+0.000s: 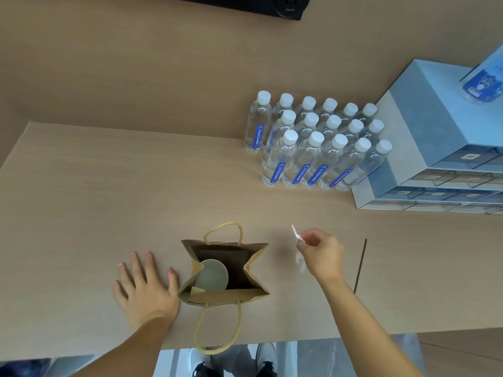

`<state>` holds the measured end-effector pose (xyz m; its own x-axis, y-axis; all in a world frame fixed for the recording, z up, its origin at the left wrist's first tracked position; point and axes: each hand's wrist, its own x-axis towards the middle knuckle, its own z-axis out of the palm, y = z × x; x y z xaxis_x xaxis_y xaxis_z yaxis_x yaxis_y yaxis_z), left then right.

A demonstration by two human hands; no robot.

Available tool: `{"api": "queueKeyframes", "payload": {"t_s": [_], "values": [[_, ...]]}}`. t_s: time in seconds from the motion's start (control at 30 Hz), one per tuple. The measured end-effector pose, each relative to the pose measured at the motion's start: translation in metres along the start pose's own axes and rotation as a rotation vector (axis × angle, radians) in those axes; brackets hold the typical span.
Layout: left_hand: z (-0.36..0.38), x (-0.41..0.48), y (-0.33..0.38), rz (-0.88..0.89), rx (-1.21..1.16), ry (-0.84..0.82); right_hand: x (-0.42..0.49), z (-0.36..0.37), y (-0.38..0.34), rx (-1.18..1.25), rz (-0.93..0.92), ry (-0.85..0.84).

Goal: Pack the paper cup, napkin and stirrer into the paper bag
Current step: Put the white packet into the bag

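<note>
A brown paper bag [254, 293] stands open on the table near its front edge, its rope handles spread front and back. Inside it, toward the left, the paper cup [212, 276] shows its round top. My left hand [145, 285] lies flat on the table, fingers spread, with the thumb against the bag's left side. My right hand [322, 254] hovers to the right of the bag and pinches a thin white napkin [296, 235], which looks blurred and hangs below the fingers. The dark thin stirrer [360, 265] lies on the table just right of that hand.
Several water bottles [313, 142] with white caps stand in rows at the back right. A blue-grey drawer unit [435, 148] stands beside them with another bottle [484, 83] on top. The wall rises behind the table [109, 186]. My shoes show below the front edge.
</note>
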<state>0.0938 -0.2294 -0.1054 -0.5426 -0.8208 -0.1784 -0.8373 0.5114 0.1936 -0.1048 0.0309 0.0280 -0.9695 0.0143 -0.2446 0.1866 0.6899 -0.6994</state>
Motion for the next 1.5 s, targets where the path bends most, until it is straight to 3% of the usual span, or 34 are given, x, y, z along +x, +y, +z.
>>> {"api": "queueKeyframes", "payload": {"t_s": [0.13, 0.27, 0.33, 0.57, 0.77, 1.03, 1.13, 1.37, 1.5], "values": [[-0.001, -0.002, 0.001, -0.005, 0.008, -0.011, -0.079, -0.058, -0.084, 0.496, -0.167, -0.108], [-0.006, -0.003, 0.001, 0.016, 0.002, -0.023, -0.145, -0.088, -0.141, 0.581, -0.405, -0.268], [-0.009, -0.004, 0.001, 0.019, -0.024, -0.030, -0.160, -0.078, -0.151, 0.465, -0.456, -0.294], [-0.016, -0.004, 0.000, 0.024, -0.058, -0.059, -0.162, -0.018, -0.148, -0.276, -0.614, -0.115], [-0.014, -0.003, -0.001, 0.028, -0.065, -0.054, -0.152, 0.001, -0.167, -0.712, -0.543, -0.208], [-0.016, -0.006, -0.002, 0.052, -0.110, -0.054, -0.160, 0.034, -0.189, -1.218, -0.721, -0.302], [-0.015, -0.005, -0.004, 0.056, -0.124, -0.054, -0.151, 0.045, -0.190, -1.268, -0.742, -0.306], [-0.015, -0.006, -0.004, 0.056, -0.141, -0.055, -0.127, 0.056, -0.182, -1.058, -0.473, -0.362], [-0.015, -0.007, -0.004, 0.051, -0.154, -0.044, -0.116, 0.056, -0.182, -1.030, -0.509, -0.365]]}}
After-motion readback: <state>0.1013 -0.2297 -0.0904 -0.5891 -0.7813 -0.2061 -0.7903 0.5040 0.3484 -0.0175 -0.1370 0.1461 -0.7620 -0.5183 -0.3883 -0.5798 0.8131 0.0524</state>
